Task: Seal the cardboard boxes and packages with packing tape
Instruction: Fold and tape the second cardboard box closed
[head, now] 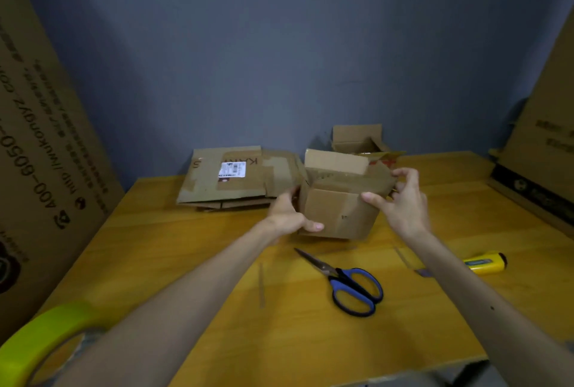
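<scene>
The small box (338, 212) stands on the bench (217, 262), a little past the middle, and it is not sealed yet; its rear flap stands up and I see no fresh tape across the top. The left hand (287, 215) grips the lower left corner, fingers clamped round the side and the thumb on the front face; the right hand (403, 203) pinches the right top edge, fingers closed on the cardboard there. I judge the step in hand is folding the flaps down; the taping comes after. The tape roll (40, 334) sits at the near left, well apart from both hands; the scissors (351, 281) and a yellow knife (484, 262) lie near the person. Behind, another open box (357, 138) and some flattened cartons (230, 178) seem also to remain.
</scene>
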